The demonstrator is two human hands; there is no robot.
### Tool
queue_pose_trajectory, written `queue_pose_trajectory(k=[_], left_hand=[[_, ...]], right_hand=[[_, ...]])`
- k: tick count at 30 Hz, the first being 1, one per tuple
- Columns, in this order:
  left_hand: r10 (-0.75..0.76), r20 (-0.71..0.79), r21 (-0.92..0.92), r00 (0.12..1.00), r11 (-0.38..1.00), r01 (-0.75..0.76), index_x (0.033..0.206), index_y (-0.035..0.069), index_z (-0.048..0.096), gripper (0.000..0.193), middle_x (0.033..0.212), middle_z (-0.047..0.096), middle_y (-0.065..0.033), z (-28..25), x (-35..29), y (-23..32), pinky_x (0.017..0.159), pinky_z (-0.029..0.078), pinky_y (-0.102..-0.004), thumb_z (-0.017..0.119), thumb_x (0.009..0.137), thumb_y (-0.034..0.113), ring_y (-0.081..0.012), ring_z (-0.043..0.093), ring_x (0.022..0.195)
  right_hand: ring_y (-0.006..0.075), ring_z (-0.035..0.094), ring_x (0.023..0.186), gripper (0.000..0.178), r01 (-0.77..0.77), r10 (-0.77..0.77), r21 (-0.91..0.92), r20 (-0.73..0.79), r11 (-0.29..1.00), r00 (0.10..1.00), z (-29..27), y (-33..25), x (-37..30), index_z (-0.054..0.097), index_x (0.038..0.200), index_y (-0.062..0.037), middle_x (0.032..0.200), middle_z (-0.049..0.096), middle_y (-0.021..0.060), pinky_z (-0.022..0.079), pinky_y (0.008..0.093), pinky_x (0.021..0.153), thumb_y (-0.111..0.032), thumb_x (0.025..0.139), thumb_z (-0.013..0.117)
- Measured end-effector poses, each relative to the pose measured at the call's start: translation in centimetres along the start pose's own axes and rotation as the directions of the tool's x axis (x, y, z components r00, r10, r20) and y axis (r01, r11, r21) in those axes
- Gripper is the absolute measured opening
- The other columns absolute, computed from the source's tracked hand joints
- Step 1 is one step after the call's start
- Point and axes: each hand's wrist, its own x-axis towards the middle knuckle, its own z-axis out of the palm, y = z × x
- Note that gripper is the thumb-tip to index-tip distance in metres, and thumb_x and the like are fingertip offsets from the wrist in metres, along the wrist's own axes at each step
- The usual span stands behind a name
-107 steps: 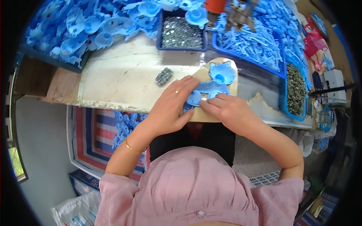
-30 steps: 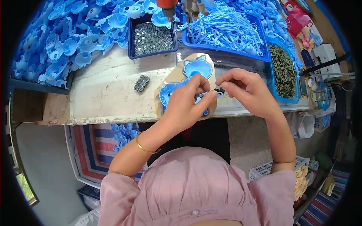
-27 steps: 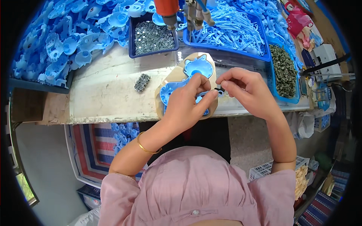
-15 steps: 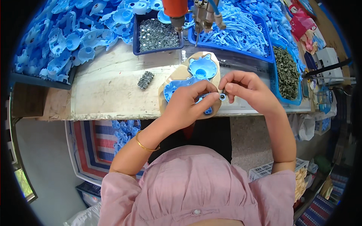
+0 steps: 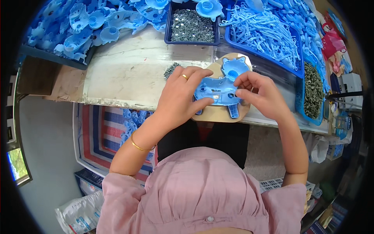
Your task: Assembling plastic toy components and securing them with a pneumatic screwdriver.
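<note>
A blue plastic animal-shaped shell half [image 5: 220, 84] lies hollow side up on a tan, rounded holder [image 5: 218, 114] near the table's front edge. Across the shell's left end spans my left hand [image 5: 177, 91], its thumb along the near edge and its fingers at the far edge, gripping it. My right hand [image 5: 259, 93] pinches thumb and fingers together over the shell's right part, below the round head section; anything between those fingertips is hidden. A small shiny piece [image 5: 216, 96] shows inside the shell. Beyond my left hand sits a small dark metal cluster [image 5: 172, 70], partly covered.
At the back stand a tray of small metal discs [image 5: 193, 25], a blue basket of thin ring-ended rods [image 5: 265, 35] and, rightward, a basket of dark metal parts [image 5: 313, 91]. Piled blue shells [image 5: 85, 27] fill the back left. A striped bag [image 5: 91, 136] is below the table.
The view has shifted, and the overhead tool is out of it. My hands have parted from the small ring-ended piece held between them and now rest at the shell.
</note>
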Motion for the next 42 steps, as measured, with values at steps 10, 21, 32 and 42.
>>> queue_pose_trajectory(k=[10,21,32,42], left_hand=[[-0.047,0.021,0.040,0.999,0.998,0.046,0.103,0.010,0.065,0.035,0.101,0.064,-0.0056,1.6,0.1,-0.9,0.081,0.049,-0.0398,0.081,0.073,0.013,-0.0281,0.058,0.093],[-0.015,0.012,0.150,1.000,0.989,0.013,0.085,0.010,0.071,0.015,0.102,0.066,-0.0010,1.8,0.1,-0.4,0.078,0.050,-0.0373,0.079,0.074,0.016,-0.0240,0.059,0.090],[0.008,-0.012,0.241,1.000,0.971,-0.005,0.077,0.008,0.072,0.013,0.104,0.066,-0.0032,2.3,-0.1,-0.3,0.078,0.048,-0.0381,0.079,0.074,0.018,-0.0236,0.059,0.093],[0.069,-0.063,0.140,0.996,0.988,-0.059,0.086,0.008,0.072,0.016,0.095,0.069,-0.0059,1.6,2.3,-0.5,0.078,0.050,-0.0394,0.075,0.083,0.023,-0.0276,0.062,0.093]], right_hand=[[0.0075,0.061,0.080,0.020,-0.037,0.037,-0.002,-0.050,0.999,0.998,0.8,0.6,1.4,0.061,0.100,-0.0003,0.089,0.066,0.0031,0.050,0.0241,0.071,0.000,0.084,0.074],[0.0280,0.067,0.082,0.020,0.114,-0.065,-0.560,0.107,0.821,0.992,0.9,-1.2,2.4,0.069,0.093,-0.0038,0.085,0.068,0.0099,0.052,0.0387,0.074,-0.003,0.075,0.077],[0.0346,0.062,0.099,0.032,0.381,-0.538,-0.516,-0.194,0.767,0.820,3.6,-2.3,2.2,0.066,0.109,-0.0060,0.110,0.061,0.0138,0.051,0.0430,0.086,-0.007,0.079,0.077],[0.0419,0.046,0.131,0.097,0.444,-0.768,-0.717,-0.634,0.537,-0.095,-0.2,-10.9,17.3,0.026,0.153,-0.0019,0.142,0.041,0.0310,0.043,0.0475,0.105,-0.005,0.074,0.081]])
